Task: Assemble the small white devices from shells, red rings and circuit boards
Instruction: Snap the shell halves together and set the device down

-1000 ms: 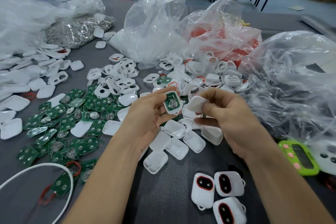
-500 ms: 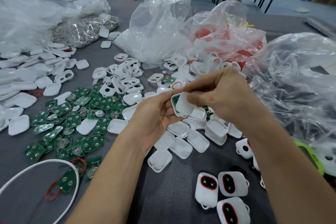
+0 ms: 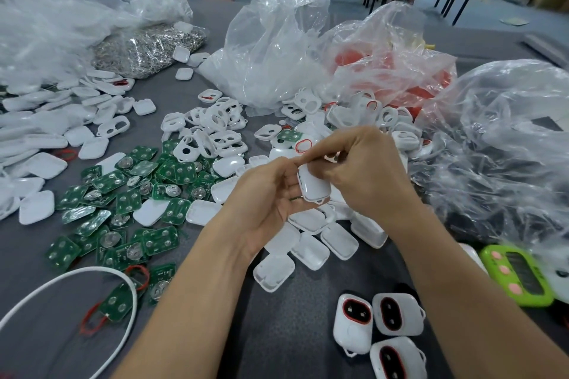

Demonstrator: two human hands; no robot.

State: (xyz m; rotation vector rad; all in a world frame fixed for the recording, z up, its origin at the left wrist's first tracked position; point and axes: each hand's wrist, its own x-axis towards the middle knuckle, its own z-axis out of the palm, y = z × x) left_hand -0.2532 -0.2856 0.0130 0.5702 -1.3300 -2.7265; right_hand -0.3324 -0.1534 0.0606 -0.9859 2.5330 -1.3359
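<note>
White plastic shell [image 3: 314, 186], light, stiff and likely slippery, is pinched between left hand [image 3: 271, 203] and right hand [image 3: 366, 175]; best squeezed along its edges to snap shut.

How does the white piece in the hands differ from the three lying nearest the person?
The held device shows plain white; the three finished devices show red-ringed dark windows. Left hand and right hand grip the held device; the finished devices lie on the table. All are white, rounded.
</note>
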